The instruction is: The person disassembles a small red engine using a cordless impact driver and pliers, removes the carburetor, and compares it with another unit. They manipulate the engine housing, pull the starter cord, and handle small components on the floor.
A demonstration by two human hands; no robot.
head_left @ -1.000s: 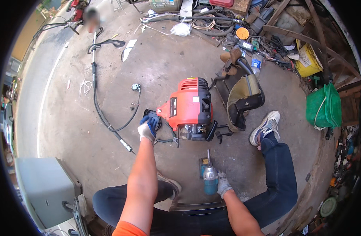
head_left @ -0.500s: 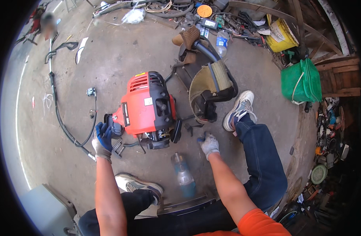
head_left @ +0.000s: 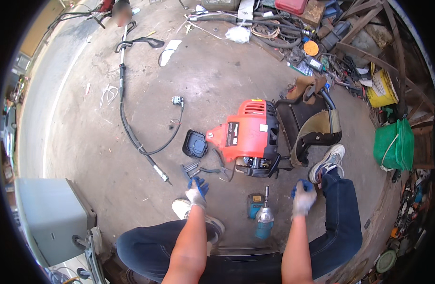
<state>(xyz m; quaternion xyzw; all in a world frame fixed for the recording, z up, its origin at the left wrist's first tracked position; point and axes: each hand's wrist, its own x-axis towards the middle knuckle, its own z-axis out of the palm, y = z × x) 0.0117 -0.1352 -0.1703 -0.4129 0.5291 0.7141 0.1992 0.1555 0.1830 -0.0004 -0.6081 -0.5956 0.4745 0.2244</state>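
Concrete floor point(head_left: 198, 80) bears the cordless impact driver point(head_left: 264, 218) between the person's left hand point(head_left: 197, 193), fingers loosely parted, and right hand point(head_left: 303, 199), fingers curled, contents hidden, so a careless sweep could knock it against the red-cowled engine point(head_left: 250, 132).

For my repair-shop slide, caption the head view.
Gloved left hand and right hand flank a teal power tool near a red engine.
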